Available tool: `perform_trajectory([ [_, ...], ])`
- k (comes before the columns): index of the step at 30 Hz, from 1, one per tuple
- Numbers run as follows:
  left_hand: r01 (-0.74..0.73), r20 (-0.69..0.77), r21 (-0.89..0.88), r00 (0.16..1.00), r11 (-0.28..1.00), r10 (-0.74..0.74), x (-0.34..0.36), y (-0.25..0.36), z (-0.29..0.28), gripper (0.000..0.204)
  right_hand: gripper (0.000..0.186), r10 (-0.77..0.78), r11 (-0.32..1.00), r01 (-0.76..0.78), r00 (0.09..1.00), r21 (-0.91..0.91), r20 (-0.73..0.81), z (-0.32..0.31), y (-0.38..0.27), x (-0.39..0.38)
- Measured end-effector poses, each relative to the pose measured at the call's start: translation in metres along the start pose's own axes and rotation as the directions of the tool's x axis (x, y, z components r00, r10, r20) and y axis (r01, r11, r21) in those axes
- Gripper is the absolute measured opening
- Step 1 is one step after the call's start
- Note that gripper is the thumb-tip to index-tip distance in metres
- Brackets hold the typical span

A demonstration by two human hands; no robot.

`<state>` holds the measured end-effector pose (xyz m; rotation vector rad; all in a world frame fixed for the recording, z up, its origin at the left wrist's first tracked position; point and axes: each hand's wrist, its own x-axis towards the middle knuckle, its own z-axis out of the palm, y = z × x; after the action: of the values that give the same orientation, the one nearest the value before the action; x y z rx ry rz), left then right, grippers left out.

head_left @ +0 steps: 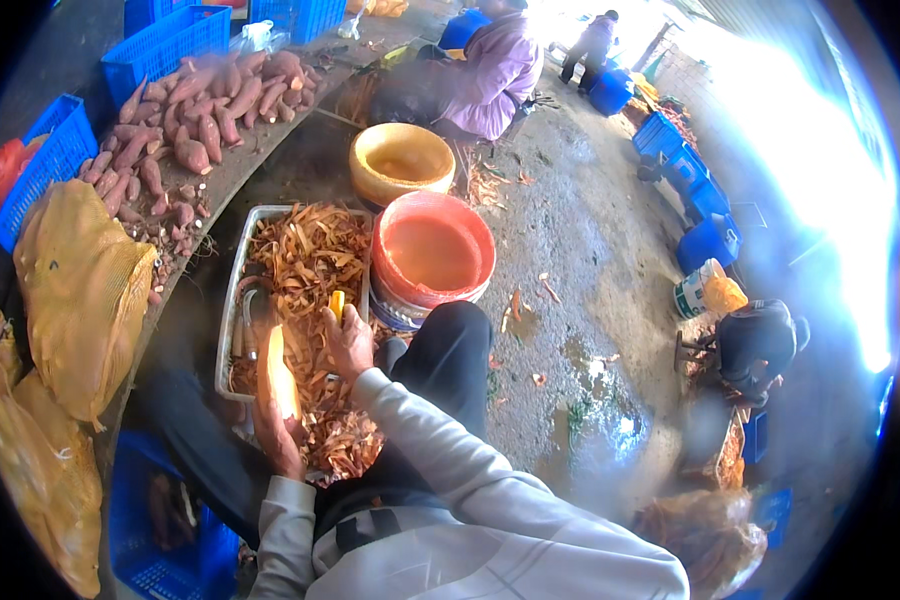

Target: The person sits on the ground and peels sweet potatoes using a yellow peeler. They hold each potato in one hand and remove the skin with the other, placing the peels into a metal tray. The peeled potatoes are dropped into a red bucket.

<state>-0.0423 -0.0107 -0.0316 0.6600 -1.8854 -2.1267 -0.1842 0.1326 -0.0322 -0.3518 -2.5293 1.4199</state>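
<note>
My left hand (pixel 282 440) is closed around the lower end of a long sweet potato (pixel 278 380) with pale, peeled flesh, pointing away from me. My right hand (pixel 350 348) grips a yellow-handled tool (pixel 337 303) just right of it; only the yellow end shows, the working part is hidden. Both hands are above a pale rectangular tray (pixel 226 345) heaped with brown peelings (pixel 310 250), between my legs. A blurred, curved grey thing (pixel 249 300) lies near the tray's left side.
Right of the tray stand a red bucket (pixel 435 245) of cloudy liquid and a yellow tub (pixel 402 160). Unpeeled sweet potatoes (pixel 210 110) are piled far left, near blue crates (pixel 165 48) and yellow mesh sacks (pixel 80 290). Other people (pixel 495 75) sit around the wet floor (pixel 580 250).
</note>
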Motion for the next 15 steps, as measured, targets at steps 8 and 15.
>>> perform_trajectory([
  [8, 0.492, 0.384, -0.578, 0.868, 0.651, -0.315, 0.004, -0.032, -0.018, 0.079, 0.026, -0.133, 0.921, 0.078, 0.984, 0.381, 0.119, 0.014, 0.029, 0.007],
  [15, 0.642, 0.499, -0.63, 0.766, 0.437, -0.405, -0.006, -0.002, -0.008, 0.053, 0.04, 0.169, 0.647, -0.288, 0.957, 0.706, 0.235, 0.011, 0.008, -0.032],
])
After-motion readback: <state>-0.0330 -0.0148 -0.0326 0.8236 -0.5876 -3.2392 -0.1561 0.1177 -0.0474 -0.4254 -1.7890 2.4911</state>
